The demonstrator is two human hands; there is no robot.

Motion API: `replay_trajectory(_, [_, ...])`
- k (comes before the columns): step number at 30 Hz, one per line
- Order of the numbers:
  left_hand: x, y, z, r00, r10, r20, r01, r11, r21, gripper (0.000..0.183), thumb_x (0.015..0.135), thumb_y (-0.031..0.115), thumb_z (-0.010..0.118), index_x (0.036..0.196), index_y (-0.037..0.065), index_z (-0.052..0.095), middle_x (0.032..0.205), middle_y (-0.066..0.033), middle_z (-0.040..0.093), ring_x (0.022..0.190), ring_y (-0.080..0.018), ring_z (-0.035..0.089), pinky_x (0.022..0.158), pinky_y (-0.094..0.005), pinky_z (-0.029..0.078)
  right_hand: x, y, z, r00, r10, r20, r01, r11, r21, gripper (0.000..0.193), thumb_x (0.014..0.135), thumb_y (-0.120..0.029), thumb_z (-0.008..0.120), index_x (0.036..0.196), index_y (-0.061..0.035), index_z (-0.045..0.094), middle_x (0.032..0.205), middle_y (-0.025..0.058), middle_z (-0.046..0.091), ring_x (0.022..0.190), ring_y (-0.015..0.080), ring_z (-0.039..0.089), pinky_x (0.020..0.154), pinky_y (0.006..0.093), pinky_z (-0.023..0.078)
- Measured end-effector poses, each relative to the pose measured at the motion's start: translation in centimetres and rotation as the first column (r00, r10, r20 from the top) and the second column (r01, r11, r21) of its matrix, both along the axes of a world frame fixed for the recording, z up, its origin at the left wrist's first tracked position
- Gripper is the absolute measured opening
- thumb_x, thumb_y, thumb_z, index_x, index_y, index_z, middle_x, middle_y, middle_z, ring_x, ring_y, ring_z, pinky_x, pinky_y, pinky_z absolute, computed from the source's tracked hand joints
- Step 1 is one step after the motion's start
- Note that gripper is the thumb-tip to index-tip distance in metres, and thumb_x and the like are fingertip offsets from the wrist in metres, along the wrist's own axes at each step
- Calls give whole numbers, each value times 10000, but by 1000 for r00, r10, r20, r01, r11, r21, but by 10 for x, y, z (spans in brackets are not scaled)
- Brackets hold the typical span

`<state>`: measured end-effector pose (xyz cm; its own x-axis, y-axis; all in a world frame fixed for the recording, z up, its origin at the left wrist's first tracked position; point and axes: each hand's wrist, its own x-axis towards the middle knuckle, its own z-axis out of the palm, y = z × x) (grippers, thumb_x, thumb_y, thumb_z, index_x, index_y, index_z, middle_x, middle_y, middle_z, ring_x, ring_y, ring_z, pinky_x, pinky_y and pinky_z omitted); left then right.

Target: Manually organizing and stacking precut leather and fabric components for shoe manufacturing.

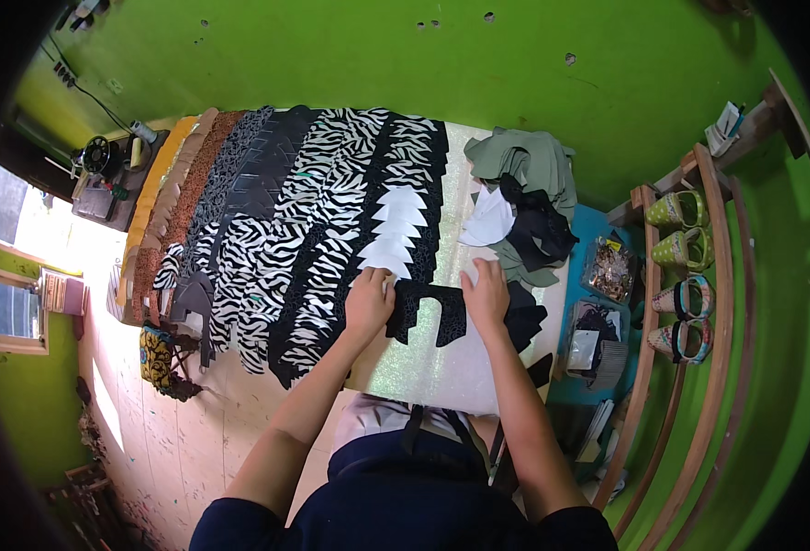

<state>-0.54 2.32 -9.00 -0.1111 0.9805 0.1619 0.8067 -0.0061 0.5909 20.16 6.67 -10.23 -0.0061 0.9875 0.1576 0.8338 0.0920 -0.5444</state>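
Note:
Between my hands lies a black patterned cut piece (432, 305), U-shaped with a notch in its lower edge, on the pale sparkly table sheet (423, 363). My left hand (371, 298) is closed at its left end, fingertips beside the lowest of several overlapping white pieces (396, 225). At its right end my right hand (486, 292) has its fingers bent and closed on it; the exact grip is partly hidden. Left of the hands, zebra-print cut pieces (322, 202) overlap in long rows. Black scraps (524, 317) lie beside my right hand.
Green fabric (524, 165), a white piece (489, 219) and black fabric (544, 225) are heaped at the table's right. Beyond stand a clear tub (609, 268) and a wooden rack (703, 340) with shoes. A machine with a handwheel (99, 156) is at the far left.

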Motion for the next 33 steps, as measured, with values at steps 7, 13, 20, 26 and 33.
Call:
replay_trajectory(7, [13,40,0,998,-24,52,24,1000,2,120,795,132,556,873,49,593,859,-128,574,796,-303,578,692,-378,475,-8,63,-1,962,-34,269,-30,973,230,377,765,-254,636,1055,-36,532,979,110,525,945,285,505,781,371,436])
replay_trajectory(13, [25,60,-1,990,-70,125,72,997,-17,135,799,111,538,890,37,606,864,-123,584,774,-281,588,677,-361,473,-18,91,-11,905,-102,414,77,994,77,346,760,-277,645,1002,-49,549,949,105,524,931,273,513,749,363,439])
replay_trajectory(20, [39,69,-3,938,-147,313,178,981,-75,160,832,152,545,917,33,608,856,-128,586,714,-240,595,660,-329,473,-9,82,-20,906,-212,-366,133,964,-229,222,791,-250,644,870,-43,633,736,60,607,646,193,568,573,329,442])
replay_trajectory(26, [47,72,-2,779,-54,625,309,900,-307,294,915,265,476,1036,15,572,962,-109,604,806,-184,613,712,-303,487,-5,60,-2,461,-425,-779,-134,835,-534,154,814,-171,628,885,-35,648,776,32,612,671,127,530,650,263,436])
replay_trajectory(33, [33,62,19,113,443,889,538,725,-430,334,896,241,537,1116,-7,496,1017,-92,579,916,-158,588,809,-248,488,6,16,26,861,294,-414,-393,902,-178,123,755,-59,621,856,-119,660,1024,42,483,1032,220,453,873,320,385])
